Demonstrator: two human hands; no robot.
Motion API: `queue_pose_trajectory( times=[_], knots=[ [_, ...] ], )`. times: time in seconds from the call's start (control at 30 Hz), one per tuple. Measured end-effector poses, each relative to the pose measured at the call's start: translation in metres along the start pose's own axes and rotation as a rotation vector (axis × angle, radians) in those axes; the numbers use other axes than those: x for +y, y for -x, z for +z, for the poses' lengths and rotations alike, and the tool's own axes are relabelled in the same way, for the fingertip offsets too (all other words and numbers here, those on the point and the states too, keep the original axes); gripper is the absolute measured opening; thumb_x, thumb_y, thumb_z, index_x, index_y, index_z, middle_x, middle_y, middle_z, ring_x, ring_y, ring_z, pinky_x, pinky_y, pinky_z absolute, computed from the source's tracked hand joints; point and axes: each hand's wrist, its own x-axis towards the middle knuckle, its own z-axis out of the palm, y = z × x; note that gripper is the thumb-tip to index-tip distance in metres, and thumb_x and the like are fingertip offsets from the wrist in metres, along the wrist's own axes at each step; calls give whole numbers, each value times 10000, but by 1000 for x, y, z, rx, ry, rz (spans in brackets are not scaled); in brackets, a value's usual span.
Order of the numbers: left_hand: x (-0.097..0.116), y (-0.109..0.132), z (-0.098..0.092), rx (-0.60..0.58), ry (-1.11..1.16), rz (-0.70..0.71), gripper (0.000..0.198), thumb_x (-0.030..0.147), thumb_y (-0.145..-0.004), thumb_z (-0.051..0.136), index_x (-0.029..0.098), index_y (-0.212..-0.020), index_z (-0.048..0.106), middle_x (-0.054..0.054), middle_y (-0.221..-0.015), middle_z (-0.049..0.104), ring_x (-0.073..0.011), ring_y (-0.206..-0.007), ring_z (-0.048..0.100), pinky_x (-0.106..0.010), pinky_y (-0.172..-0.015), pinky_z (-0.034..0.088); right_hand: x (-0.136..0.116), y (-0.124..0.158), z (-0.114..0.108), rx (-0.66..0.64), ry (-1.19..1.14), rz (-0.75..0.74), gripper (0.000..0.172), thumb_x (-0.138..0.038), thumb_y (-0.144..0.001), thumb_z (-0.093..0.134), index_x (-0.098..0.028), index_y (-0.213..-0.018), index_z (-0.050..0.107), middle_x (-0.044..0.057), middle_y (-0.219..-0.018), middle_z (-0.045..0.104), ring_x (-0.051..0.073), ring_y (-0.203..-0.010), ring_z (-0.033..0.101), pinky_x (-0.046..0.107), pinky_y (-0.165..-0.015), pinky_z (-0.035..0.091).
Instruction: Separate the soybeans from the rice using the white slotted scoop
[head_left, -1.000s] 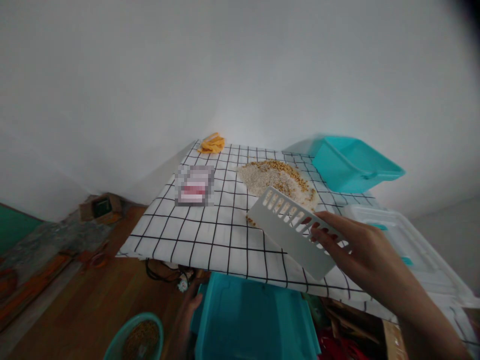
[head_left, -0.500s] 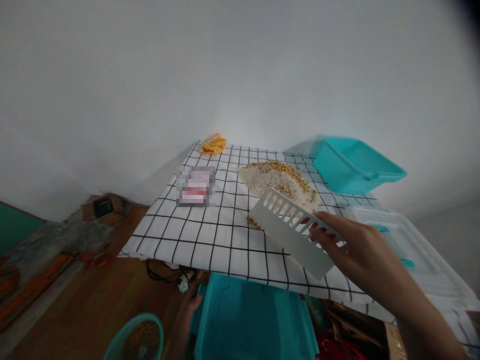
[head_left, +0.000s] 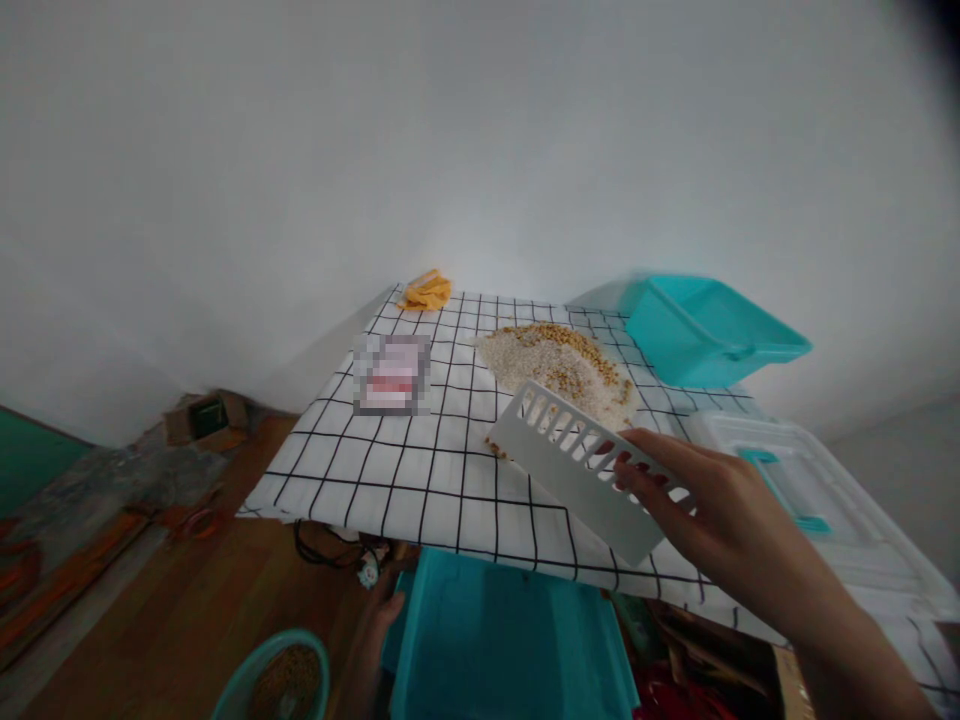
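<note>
Checked tablecloth, grain pile, white wall

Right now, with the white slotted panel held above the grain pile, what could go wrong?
1. The right hand holds the white slotted panel by one end only; it may tip and scatter the grain pile.
2. A few grains already lie apart near the panel's edge; a sweep could push them off the checked tablecloth.
3. The left hand grips the teal bin below the table edge; falling grains may miss it.

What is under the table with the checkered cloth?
Under the table sits a teal bin, the left hand touching its edge. Some cables hang there too. The bin's inside cannot be seen; anything farther back is hidden.
</note>
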Motion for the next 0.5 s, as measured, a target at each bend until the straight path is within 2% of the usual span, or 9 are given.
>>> queue_pose_trajectory(
  times=[0.1, 0.27, 0.5],
  knots=[
    [-2, -1, -3, 7, -8, -4, 282, 524, -711, 722, 256, -791, 757, -84, -968, 814, -413, -1153, 629, -458, -1023, 458, -3, 0, -1, -2, -17, -12, 213, -269, -981, 464, -193, -973, 662, 42, -820, 741, 130, -570, 647, 215, -466, 485],
    [-6, -5, -5, 21, -6, -19, 311, 556, -672, 750, 258, -761, 758, -64, -892, 821, -404, -1066, 665, -462, -979, 481, -4, -1, -3, 0, -22, -19, 209, -251, -982, 457, -191, -989, 657, 32, -780, 728, 129, -574, 653, 203, -462, 480],
    [-6, -4, -2, 14, 26, -7, 401, 635, -647, 741, 247, -745, 768, -53, -871, 829, -386, -1012, 694, -436, -910, 516, 1, -2, 1, 45, 57, -31, 208, -218, -952, 456, -171, -853, 633, 66, -737, 727, 126, -479, 613, 214, -411, 426]
  ],
)
